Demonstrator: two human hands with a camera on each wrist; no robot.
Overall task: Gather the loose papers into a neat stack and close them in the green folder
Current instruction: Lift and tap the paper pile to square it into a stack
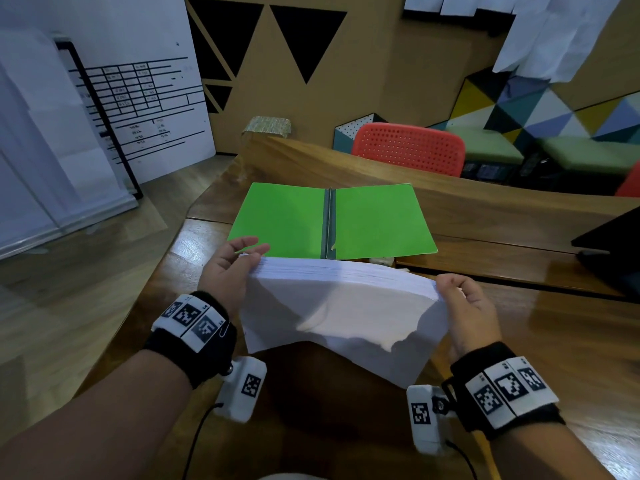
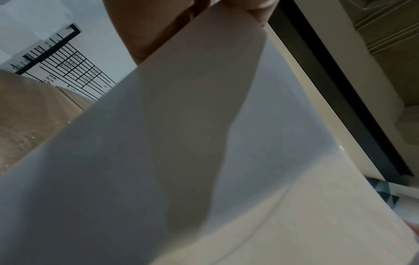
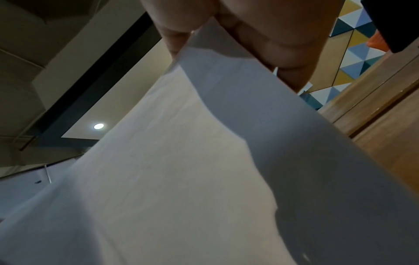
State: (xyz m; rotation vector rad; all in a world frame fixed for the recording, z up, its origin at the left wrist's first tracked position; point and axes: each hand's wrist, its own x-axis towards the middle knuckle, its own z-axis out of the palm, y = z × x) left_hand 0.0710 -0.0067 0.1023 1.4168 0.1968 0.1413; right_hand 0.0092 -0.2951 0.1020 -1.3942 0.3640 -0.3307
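A thick stack of white papers (image 1: 341, 306) is held upright on edge above the wooden desk, between both hands. My left hand (image 1: 231, 268) grips its left end, thumb on the near face. My right hand (image 1: 462, 299) grips the right end the same way. The lower edges of the sheets fan out unevenly. Beyond the stack, the green folder (image 1: 377, 220) lies open and flat on the desk, spine in the middle. In both wrist views the papers (image 2: 204, 152) (image 3: 181, 170) fill the frame, with fingers (image 2: 256, 10) (image 3: 272, 41) at the top.
The wooden desk (image 1: 554, 341) stretches right, with a raised wooden ledge (image 1: 381, 168) behind the folder. A dark laptop (image 1: 616, 251) sits at the right edge. A red chair (image 1: 408, 147) stands beyond the ledge. A small pale object (image 1: 381, 261) lies near the folder's front edge.
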